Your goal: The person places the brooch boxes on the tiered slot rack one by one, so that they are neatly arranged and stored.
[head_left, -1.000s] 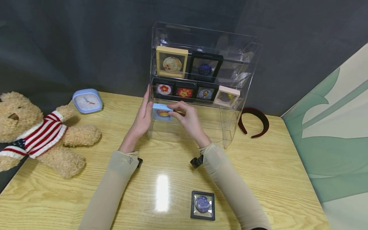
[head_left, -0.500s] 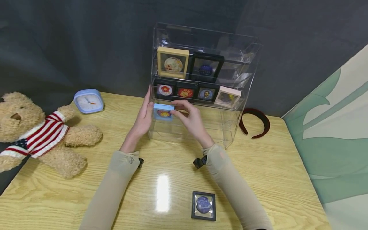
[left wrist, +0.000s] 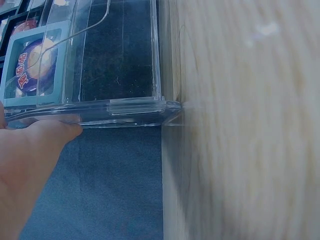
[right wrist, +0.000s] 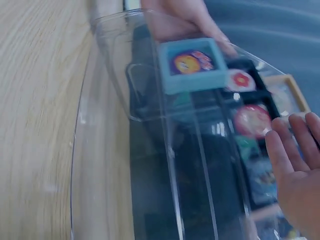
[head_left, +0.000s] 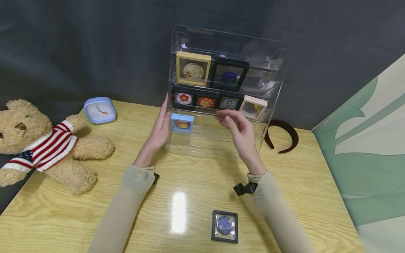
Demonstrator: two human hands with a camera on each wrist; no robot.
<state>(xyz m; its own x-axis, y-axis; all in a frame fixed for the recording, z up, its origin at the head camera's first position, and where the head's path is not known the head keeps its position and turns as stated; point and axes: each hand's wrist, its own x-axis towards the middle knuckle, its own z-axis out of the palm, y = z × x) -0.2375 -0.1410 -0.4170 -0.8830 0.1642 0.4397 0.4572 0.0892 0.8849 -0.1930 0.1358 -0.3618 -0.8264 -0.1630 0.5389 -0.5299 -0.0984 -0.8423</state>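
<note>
A clear acrylic display stand (head_left: 204,142) stands on the table, with small framed badges on its shelves. My left hand (head_left: 159,130) rests against its left side, fingers extended along the panel; the left wrist view shows the thumb on the panel edge, near the light blue frame. That light blue frame (head_left: 182,123), with a purple and yellow badge, sits upright at the left end of the lower shelf. My right hand (head_left: 242,131) hovers in front of the stand's right half, fingers relaxed and holding nothing. In the right wrist view its fingers (right wrist: 295,147) are spread loosely.
Higher shelves hold a yellow frame (head_left: 193,69), a black frame (head_left: 230,74), several smaller black frames and a pale pink frame (head_left: 253,106). A dark frame (head_left: 225,226) lies at the table front. Around stand a headband (head_left: 289,131), a clock (head_left: 100,110) and a teddy bear (head_left: 72,175).
My right hand has let go of the light blue frame and moved right, away from it. The frame stays on the lower shelf. My left hand keeps its place at the stand's side.
</note>
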